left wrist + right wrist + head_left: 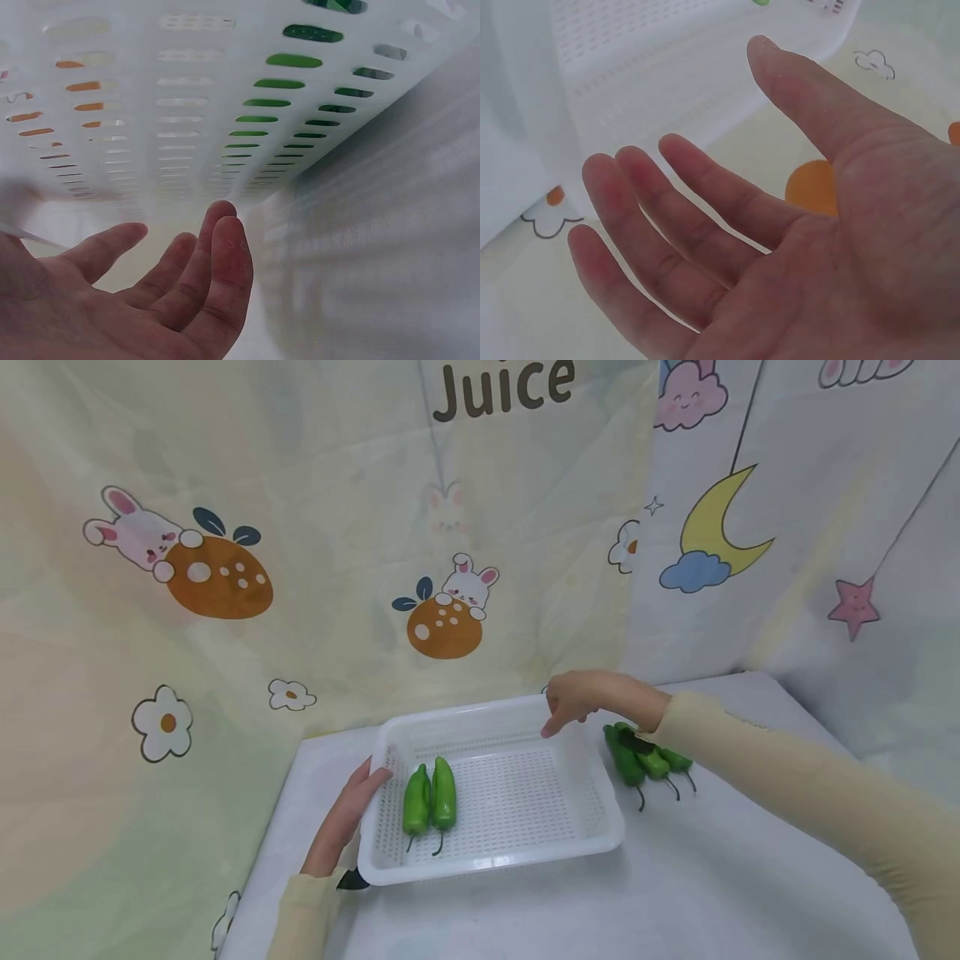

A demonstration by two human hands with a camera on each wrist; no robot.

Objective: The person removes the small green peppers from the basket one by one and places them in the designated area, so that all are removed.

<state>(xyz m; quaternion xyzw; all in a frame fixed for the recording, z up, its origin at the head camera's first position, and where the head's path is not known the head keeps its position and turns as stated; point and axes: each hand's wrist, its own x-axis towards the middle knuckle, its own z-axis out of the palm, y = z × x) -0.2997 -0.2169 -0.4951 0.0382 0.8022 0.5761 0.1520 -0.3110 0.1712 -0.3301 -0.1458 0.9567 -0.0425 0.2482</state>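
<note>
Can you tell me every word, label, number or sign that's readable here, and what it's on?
"Juice": dark letters on the patterned backdrop, at the top of the head view.
No readable text on the white basket or the green peppers.

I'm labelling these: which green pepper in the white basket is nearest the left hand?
The leftmost long green pepper, in the white rectangular plastic basket; its neighbour lies farther from the left hand.

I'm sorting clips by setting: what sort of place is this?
Probably a small staged work area: printed cloth hangs behind a white table, with a basket holding peppers.
</note>
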